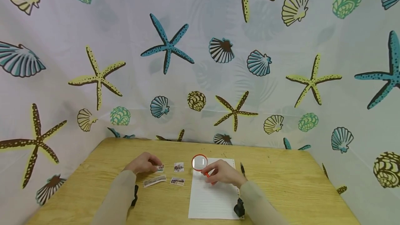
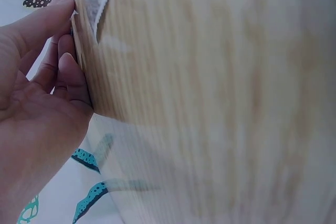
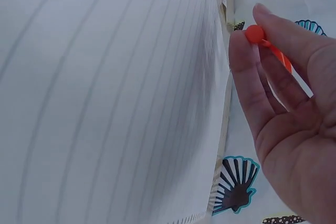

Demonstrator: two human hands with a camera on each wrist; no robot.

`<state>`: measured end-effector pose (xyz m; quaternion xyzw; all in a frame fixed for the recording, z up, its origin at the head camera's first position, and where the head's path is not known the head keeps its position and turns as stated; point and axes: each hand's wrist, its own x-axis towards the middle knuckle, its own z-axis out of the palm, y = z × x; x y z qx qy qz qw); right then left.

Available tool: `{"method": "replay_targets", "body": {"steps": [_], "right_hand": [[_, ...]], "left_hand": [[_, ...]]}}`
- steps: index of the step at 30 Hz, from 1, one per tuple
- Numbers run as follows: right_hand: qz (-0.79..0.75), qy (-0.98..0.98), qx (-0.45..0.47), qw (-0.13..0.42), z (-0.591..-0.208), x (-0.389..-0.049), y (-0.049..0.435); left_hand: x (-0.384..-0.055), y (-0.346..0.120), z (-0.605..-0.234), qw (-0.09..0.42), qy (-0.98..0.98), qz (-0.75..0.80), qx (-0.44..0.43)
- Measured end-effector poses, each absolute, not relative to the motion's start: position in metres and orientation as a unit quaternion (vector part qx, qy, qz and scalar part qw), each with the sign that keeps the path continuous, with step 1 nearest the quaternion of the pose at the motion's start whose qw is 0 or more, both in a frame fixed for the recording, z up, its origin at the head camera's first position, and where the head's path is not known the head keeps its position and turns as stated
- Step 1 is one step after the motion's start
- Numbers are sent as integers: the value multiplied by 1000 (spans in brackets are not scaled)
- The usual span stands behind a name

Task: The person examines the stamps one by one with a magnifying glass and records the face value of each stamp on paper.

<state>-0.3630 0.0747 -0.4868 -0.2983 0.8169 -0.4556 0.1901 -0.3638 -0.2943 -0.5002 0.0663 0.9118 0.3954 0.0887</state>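
My left hand (image 1: 144, 163) has its thumb and fingertips at the left edge of a small stamp (image 1: 160, 168), seeming to pinch it at the table surface. In the left wrist view, the fingers partly hide the contact, and a stamp with a perforated edge (image 2: 98, 3) lies beyond. Three other picture stamps lie close by: one upper right (image 1: 178, 167), one lower right (image 1: 177, 181) and a long one (image 1: 155, 181) below. My right hand (image 1: 223, 173) pinches the red handle of a magnifying glass (image 1: 199, 163), its lens over the upper left of a lined sheet (image 1: 214, 200).
A dark pen (image 1: 242, 168) lies right of the sheet, partly behind my right wrist. The wooden table (image 1: 290, 183) ends at a hanging cloth (image 1: 187, 79) printed with shells and starfish, which also runs along both sides.
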Motion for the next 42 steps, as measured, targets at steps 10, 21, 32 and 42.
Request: {"method": "replay_targets", "body": {"steps": [10, 21, 32, 42], "right_hand": [[-459, 808, -310, 201, -487, -360, 53], [-434, 810, -341, 196, -482, -354, 23], [-418, 817, -349, 191, -478, -349, -1], [-415, 818, -348, 193, -479, -351, -2]], "left_hand": [[-365, -295, -503, 90, 915, 388, 63], [-363, -291, -499, 87, 915, 387, 77], [-365, -292, -498, 88, 916, 385, 69], [-364, -294, -500, 85, 917, 385, 53]]}}
